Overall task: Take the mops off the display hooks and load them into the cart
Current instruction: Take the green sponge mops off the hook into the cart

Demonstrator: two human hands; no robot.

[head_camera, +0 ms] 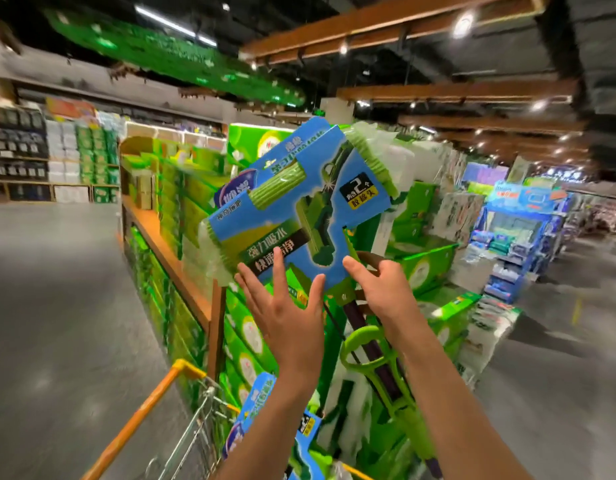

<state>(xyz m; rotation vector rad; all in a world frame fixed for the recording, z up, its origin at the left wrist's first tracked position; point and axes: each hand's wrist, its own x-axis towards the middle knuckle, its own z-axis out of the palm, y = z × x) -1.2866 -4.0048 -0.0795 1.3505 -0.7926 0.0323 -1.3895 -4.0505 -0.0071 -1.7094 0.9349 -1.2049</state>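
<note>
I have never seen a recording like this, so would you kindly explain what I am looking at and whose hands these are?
There is only one picture, from a camera worn on a person's head, looking forward at their own bare hands in a shop aisle. No machine is involved. The right hand curls round the neck of a mop, whose head is wrapped in blue card and tilted. The left hand is spread open with its fingertips against the card's lower edge. Below stands a wire cart with an orange rim, and another packaged mop already lies in it. Green boxes fill the shelves behind.
</note>
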